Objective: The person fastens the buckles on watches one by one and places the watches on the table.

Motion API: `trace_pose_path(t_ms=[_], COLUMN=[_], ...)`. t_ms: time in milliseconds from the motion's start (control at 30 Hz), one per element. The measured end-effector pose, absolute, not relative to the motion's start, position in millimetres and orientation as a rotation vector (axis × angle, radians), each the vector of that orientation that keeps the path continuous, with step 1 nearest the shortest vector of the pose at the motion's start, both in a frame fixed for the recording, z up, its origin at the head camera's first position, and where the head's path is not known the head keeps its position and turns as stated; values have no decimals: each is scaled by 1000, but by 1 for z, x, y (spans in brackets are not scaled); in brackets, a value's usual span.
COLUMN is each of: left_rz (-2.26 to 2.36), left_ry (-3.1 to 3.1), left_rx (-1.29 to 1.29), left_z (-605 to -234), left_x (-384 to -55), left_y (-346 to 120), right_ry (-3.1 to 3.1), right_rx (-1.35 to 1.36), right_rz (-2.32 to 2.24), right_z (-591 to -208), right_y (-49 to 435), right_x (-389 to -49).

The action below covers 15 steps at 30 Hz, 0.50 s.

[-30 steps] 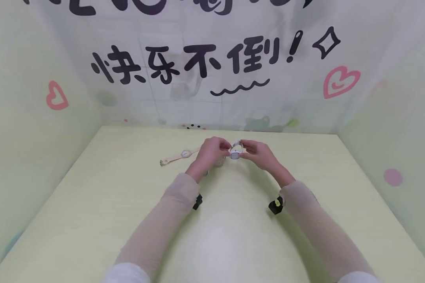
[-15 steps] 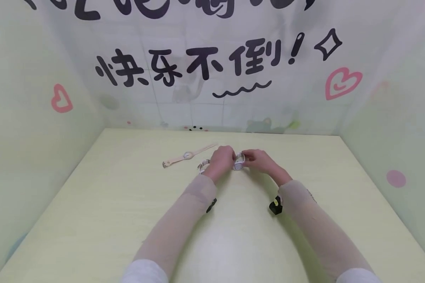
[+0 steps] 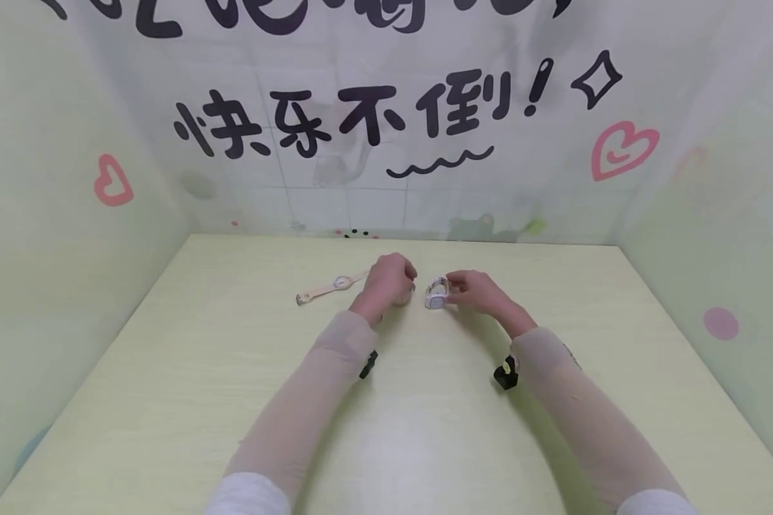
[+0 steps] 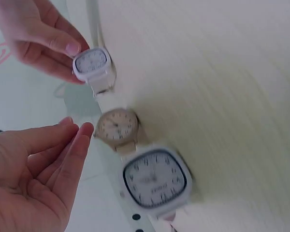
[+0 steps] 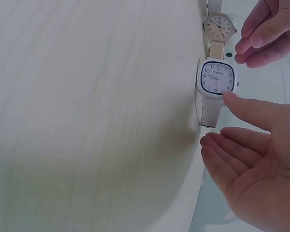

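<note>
A white square-faced watch (image 3: 436, 300) stands on the table with its strap looped behind it. My right hand (image 3: 479, 292) is beside it, the thumb touching the case's edge in the right wrist view and the fingers loosely extended, not wrapped round it. To its left stands a beige round watch (image 4: 117, 126), partly covered in the head view by my left hand (image 3: 389, 280). That hand's fingers are drawn together, tips close to the beige watch's side, holding nothing. Another white square watch (image 4: 157, 180) stands nearest the left wrist camera, mostly hidden in the head view.
A pink watch (image 3: 325, 289) lies flat at the left, its strap stretched out and one end behind the left hand. The pale table (image 3: 386, 443) is enclosed by a printed back wall (image 3: 309, 207) and side walls.
Both hands held the white watch raised, then lowered it to the table. The left hand has since let go and moved left toward the beige watch; the right hand stays beside the white one.
</note>
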<state>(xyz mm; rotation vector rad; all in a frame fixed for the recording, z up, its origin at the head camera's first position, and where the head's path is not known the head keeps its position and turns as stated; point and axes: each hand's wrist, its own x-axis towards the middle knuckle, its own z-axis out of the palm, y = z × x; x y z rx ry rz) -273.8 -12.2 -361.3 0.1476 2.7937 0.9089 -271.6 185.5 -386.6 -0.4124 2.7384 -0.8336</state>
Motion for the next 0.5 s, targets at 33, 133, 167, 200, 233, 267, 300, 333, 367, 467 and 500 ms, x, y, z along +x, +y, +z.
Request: trace_pose_path(t_ms=[33,133,167,200,233,267,300,333,367,467,500], left_rz=[913,943,946,958,967,972,974,975,979,977,978], left_ry=[2791,2791,2795,2794,2795,2796,2799,2803,2804,2813,2818], left_rx=[140,133,134,130,128,122,116,109,96,61,51], left_z=[-360,-355,-354,-353,-353,-353,-352,-352,-351,-350,-350], left_x=[-274,-276,-277,-278,-279,-281,-282,-282,-283,-285,-285], left_y=[-16,-27,-32,-36,-41,-46,-50,-55,-60,-76,-81], right_ry=[2737,2735,2734,2731,2726,2725,2727,2731,2738,2753,2755], right_rx=[-410,-405,-406,-408,-408,-412,-414,-423,-433,-450,-453], right_rz=[-835,-847,-848,-853,-863,-868,-872,-872,-871,-869,-872], right_z=[-386,-384,-383,-382,-381,-380,-380,-379,-378,-376,-375], right_y=[186,186,187,187,187,187,187,187,187,186,186], right_x=[-271,-271,-271,-271,-271,-271,-271,-271,-272,-272,-272])
